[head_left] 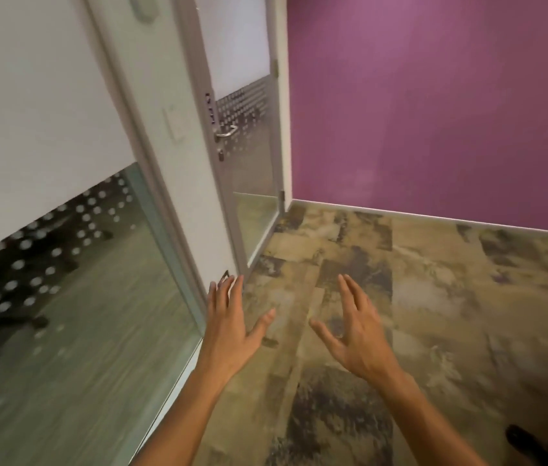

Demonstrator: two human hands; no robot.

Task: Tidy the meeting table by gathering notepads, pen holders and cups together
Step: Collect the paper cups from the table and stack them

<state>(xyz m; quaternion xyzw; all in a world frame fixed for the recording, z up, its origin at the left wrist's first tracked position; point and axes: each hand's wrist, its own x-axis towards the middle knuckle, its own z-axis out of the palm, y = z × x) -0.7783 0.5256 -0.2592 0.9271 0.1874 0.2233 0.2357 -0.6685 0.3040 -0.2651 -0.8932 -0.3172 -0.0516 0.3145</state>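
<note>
Reaching forward with both arms, a person holds the left hand (229, 326) and the right hand (355, 334) out over a patterned carpet floor (434, 297), fingers spread and straight, palms turned partly toward each other, neither grasping anything. At left runs a glass partition (74, 280) with a dotted frosted band, and beyond it, farther off, a closed glass door (249, 146) with a metal lever handle (227, 132). A purple wall (434, 95) fills the far right, meeting the floor at a pale skirting. A dark shape, possibly a shoe (521, 438), sits at the near right corner; it is too cut off to be sure.

No desk shows here, nor any notepad, pen holder or cup; the task's things lie outside the view, so their whereabouts cannot be told. Judged from this view alone, nothing of the gathering can be confirmed as done: the hands carry nothing and the person faces a corner of the room, so the desk must be found and the items collected.
</note>
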